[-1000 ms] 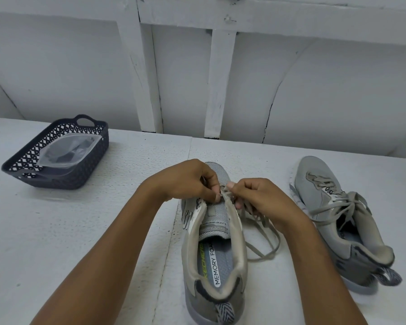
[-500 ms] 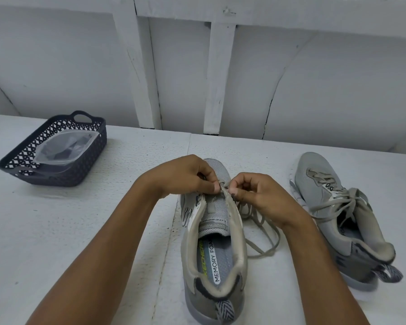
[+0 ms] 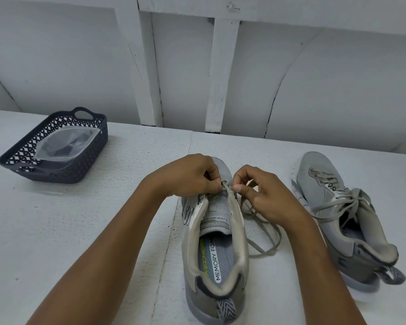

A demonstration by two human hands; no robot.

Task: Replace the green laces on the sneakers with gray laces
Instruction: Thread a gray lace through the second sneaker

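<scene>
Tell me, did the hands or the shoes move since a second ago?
Hardly anything. The left hand and right hand keep pinching the lace at the near shoe, by its front eyelets. The other shoe and basket stayed put.

White table [image 3: 80,231]: dark lattice basket [image 3: 85,165] far left, two gray sneakers [image 3: 217,254] [image 3: 342,214] right.

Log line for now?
step: lacing middle sneaker | left hand: pinches gray lace | right hand: pinches gray lace | other sneaker: laced | basket: left
</scene>
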